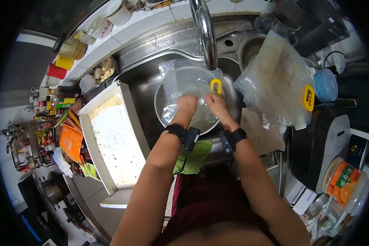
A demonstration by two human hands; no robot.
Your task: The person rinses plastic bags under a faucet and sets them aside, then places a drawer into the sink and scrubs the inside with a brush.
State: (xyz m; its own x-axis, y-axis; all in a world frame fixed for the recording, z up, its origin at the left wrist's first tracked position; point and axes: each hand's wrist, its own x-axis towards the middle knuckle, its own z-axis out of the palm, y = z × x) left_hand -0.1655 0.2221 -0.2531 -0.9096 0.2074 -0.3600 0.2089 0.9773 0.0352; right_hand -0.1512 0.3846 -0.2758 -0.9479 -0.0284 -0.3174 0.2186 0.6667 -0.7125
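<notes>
A round translucent basin (157,110) sits in the steel sink (145,88) under the faucet (209,45). Inside it lies a wet clear plastic bag (170,84) with a yellow handle (216,87). My left hand (187,105) is closed in a fist over the basin, gripping the bag's film. Close beside it, my right hand (217,105) is closed on the bag just below the yellow handle. Between the two hands a small whitish bunch of film shows. Dark straps with small devices sit on both wrists.
Left of the sink, a white drawer (117,143) with brown specks stands tilted. A green cloth (197,158) hangs at the sink's front edge. On the right lie another cloudy plastic bag (270,78) with a yellow handle and a metal bowl (250,51).
</notes>
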